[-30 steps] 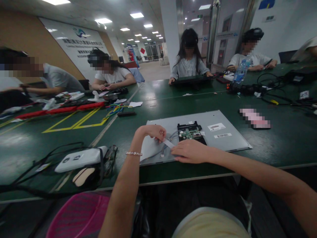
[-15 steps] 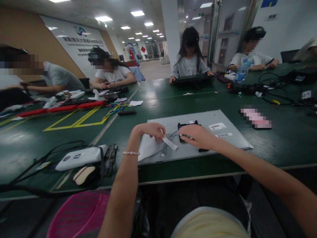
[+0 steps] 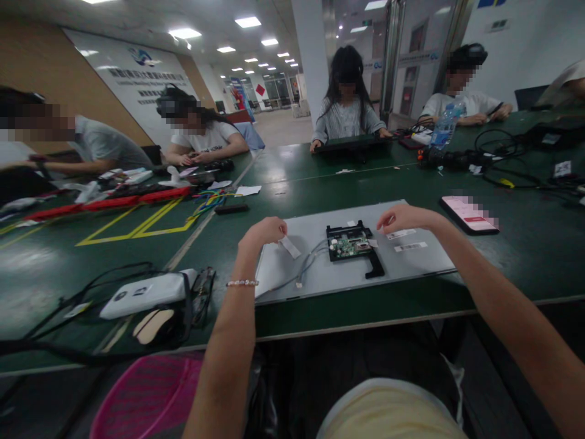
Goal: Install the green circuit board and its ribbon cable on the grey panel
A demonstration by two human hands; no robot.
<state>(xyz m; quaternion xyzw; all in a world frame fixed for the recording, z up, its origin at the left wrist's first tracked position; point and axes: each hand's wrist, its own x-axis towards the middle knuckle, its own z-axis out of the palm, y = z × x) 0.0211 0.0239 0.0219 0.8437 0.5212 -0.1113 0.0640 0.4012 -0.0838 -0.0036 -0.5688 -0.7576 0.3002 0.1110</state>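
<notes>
My left hand (image 3: pixel 265 233) is closed in a pinch on one end of a white strip (image 3: pixel 290 247), which hangs over the left part of a flat grey display panel (image 3: pixel 274 274). Whether the strip is paper, tape or flat cable I cannot tell. On the panel's middle sits a green circuit board (image 3: pixel 351 245) in a black plastic bracket (image 3: pixel 375 266). Thin grey wires (image 3: pixel 308 261) run from the board to the left, ending in a small white connector. Above the panel's right part, just right of the bracket, my right hand (image 3: pixel 404 218) has its fingers pinched together; anything between them is hidden.
A phone (image 3: pixel 470 214) lies right of the panel. To the left are a white box-shaped device (image 3: pixel 148 292), a computer mouse (image 3: pixel 155 325) and black cables. A pink basket (image 3: pixel 146 396) stands below the table edge. Several people sit around the table; a water bottle (image 3: pixel 443 128) stands beyond.
My right hand has lifted off the circuit board and moved right, uncovering the board and bracket. My left hand has shifted slightly left and up with the white strip.
</notes>
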